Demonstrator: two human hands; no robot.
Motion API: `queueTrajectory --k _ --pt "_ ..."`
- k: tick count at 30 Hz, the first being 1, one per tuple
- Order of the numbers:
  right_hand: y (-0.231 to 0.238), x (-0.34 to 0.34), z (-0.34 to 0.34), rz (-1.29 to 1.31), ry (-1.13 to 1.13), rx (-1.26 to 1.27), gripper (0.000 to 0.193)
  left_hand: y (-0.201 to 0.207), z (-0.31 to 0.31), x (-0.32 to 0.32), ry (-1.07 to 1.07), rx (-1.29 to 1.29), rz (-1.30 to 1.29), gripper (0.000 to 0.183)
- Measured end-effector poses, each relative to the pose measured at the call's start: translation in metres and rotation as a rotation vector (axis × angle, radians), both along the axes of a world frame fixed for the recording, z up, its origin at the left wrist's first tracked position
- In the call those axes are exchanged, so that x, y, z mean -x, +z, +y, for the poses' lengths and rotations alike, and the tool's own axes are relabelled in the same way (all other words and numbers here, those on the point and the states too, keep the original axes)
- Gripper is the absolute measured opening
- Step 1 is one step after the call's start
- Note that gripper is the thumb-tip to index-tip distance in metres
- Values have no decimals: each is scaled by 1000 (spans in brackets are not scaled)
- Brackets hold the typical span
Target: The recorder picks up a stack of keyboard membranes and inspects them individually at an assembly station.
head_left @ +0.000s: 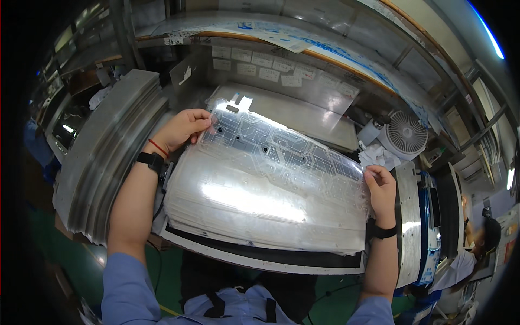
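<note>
A clear plastic sheet printed with silvery circuit lines (292, 149) is tilted above a thick stack of similar clear sheets (260, 222). My left hand (184, 129) pinches its upper left corner between thumb and fingers, close to a small tab on the top edge. At the right edge, my right hand (382, 189) pinches the sheet's other end with the thumb on top. The stack lies on a black-topped board with a pale edge (260, 262) in front of me. Glare hides part of the stack's surface.
Tall piles of grey metal plates (103, 157) stand to the left. A small round fan (406, 132) sits at the back right beside crumpled white paper (379, 157). A shelf (260, 40) runs overhead behind the bench. Another person (476, 244) is at the far right.
</note>
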State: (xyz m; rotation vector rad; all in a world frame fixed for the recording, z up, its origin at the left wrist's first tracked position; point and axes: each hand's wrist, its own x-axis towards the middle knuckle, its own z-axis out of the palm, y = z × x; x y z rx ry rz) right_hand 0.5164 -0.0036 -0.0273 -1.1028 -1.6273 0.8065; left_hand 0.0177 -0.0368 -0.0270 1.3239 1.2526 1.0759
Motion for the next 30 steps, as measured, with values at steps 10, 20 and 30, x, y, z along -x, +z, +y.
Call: queueTrajectory --k 10,20,30 --pt "-3 -9 8 215 3 130 15 -13 8 6 168 -66 -253 16" --pt "2 -7 4 266 -45 128 15 -9 4 23 11 -71 -332 19" --pt "5 0 2 288 34 17 30 3 -1 -10 187 -95 -228 18"
